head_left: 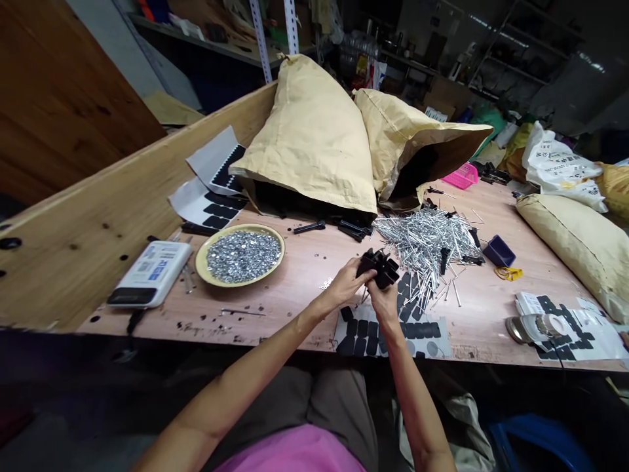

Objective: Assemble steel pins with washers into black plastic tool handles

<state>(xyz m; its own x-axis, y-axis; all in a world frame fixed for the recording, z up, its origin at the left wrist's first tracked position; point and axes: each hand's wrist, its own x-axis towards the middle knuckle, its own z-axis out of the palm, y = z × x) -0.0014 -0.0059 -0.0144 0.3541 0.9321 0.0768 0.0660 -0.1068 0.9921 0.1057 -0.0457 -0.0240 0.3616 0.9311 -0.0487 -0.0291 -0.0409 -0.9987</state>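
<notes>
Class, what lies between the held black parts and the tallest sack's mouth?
In the head view, loose black pieces lie on the tabletop between the held parts and the sack.

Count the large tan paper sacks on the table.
3: one behind and right of the yellow bowl, at; one beside it, behind the metal pins, at; one along the table's right side, at. Others may be hidden.

The left hand [345, 280] and right hand [384, 299] hold black plastic parts [376, 262] over the desk [299, 285], near a loose heap of thin silvery metal rods [420, 237].
</notes>
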